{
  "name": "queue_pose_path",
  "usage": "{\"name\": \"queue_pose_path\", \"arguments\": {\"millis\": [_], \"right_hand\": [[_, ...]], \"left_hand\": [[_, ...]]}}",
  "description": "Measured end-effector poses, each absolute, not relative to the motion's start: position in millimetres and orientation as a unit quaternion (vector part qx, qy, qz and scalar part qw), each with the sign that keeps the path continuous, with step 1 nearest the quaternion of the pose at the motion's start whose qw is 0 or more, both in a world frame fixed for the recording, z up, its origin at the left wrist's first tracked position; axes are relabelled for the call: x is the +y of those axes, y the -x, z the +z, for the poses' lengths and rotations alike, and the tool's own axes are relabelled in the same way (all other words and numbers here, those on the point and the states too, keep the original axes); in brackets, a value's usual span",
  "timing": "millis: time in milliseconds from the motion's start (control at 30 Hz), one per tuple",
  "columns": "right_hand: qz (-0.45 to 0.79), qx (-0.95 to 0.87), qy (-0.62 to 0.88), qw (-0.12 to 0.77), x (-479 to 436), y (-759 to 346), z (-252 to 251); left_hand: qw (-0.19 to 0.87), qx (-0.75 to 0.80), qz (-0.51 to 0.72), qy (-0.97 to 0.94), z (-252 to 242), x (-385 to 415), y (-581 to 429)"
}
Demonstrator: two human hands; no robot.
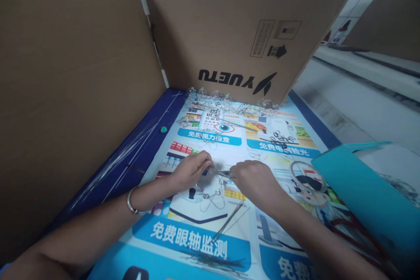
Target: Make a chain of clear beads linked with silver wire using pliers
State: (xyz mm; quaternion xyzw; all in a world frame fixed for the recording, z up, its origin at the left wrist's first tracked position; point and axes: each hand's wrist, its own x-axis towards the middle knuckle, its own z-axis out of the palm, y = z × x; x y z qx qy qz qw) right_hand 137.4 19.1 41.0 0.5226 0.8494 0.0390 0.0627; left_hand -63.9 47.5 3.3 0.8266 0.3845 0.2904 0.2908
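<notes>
My left hand [193,170] is closed, its thumb and fingers pinching a strand of clear beads on thin wire [206,195], which hangs below it over the printed mat. In my right hand [254,183] is a pair of pliers [225,174], wrapped in a fist. The plier jaws point left and meet the strand close to my left fingertips; whether they grip the wire is too small to tell. Just below my hands lie some loose straight wires [231,221], and nearer to me a bundle of dark thin wires [216,260].
Cardboard walls [229,22] stand at the back and left. Along the back wall lie several clear beaded pieces [216,100]. A teal open box [367,183] sits at the right, with a clear round ring [308,176] beside it. Dark wire loops [278,138] lie farther back.
</notes>
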Motion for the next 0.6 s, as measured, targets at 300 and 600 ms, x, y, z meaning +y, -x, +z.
{"name": "queue_pose_path", "arguments": {"millis": [300,600], "right_hand": [[0.037,0.857,-0.513,0.032,19.1,-135.0,41.6],[0.004,0.856,-0.517,0.026,21.4,-134.7,36.7]], "left_hand": [[0.287,0.391,0.319,-0.815,-1.4,46.7,65.7],[0.226,0.359,0.32,-0.847,-3.9,51.0,68.2]]}}
